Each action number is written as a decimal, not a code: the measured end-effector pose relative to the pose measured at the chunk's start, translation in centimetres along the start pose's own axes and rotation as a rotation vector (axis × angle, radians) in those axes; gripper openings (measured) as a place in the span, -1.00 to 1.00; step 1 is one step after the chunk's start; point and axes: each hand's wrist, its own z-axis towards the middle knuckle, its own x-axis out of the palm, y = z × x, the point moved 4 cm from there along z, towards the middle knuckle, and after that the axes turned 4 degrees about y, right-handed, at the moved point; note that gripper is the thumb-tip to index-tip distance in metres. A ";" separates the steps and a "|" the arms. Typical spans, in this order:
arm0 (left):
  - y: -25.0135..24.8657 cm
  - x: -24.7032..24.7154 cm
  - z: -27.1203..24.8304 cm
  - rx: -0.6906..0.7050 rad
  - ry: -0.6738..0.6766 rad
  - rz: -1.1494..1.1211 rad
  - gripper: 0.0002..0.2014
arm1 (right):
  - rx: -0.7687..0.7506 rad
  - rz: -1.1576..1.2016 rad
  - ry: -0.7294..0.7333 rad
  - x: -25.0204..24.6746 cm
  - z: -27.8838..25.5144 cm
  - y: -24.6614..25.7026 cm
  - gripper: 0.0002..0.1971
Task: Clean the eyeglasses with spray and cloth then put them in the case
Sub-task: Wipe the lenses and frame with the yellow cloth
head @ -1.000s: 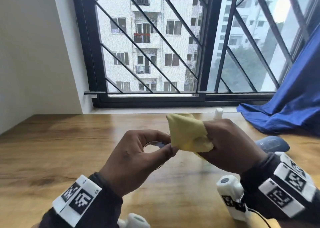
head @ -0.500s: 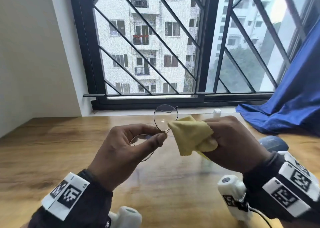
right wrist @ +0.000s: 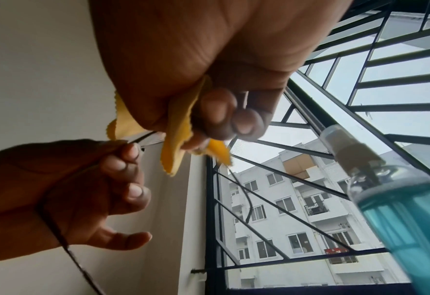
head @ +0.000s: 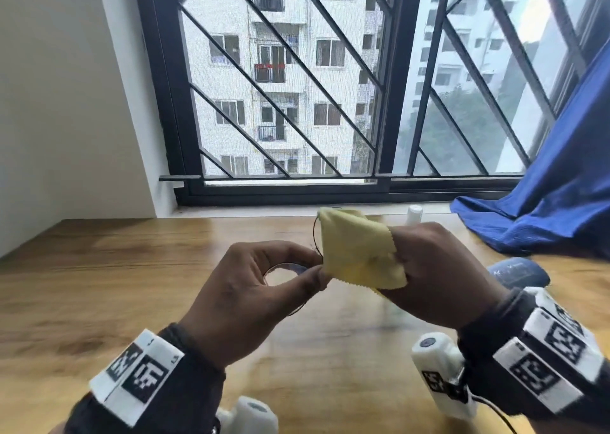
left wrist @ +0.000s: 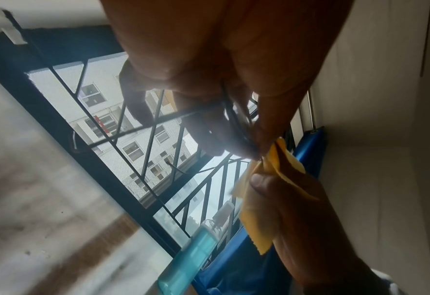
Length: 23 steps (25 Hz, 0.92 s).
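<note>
My left hand (head: 313,270) pinches thin dark wire-rimmed eyeglasses (head: 280,273) near the bridge, with one round lens showing inside the ring of thumb and finger. My right hand (head: 425,262) grips a yellow cloth (head: 356,252) folded over the other lens, whose rim peeks out at the cloth's left edge. Both hands hover above the wooden table (head: 132,285). The left wrist view shows the frame (left wrist: 234,119) between my fingers and the cloth (left wrist: 256,225) beside them. In the right wrist view the cloth (right wrist: 175,137) is pinched between thumb and fingers, and a temple arm (right wrist: 54,227) crosses the left hand (right wrist: 130,159).
A spray bottle (right wrist: 405,209) of blue liquid stands behind my right hand, its white cap (head: 415,214) showing near the window sill. A blue-grey case (head: 518,272) lies to the right. A blue curtain (head: 544,209) drapes onto the table's far right corner.
Half a second ago one lens stood bare above the cloth. Now the cloth covers that lens again, as it did a second ago. The left hand keeps its pinch.
</note>
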 end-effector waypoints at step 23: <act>0.2 0.0 0.0 0.014 -0.011 0.032 -0.87 | -0.012 0.002 0.027 -0.5 0.0 0.5 -0.90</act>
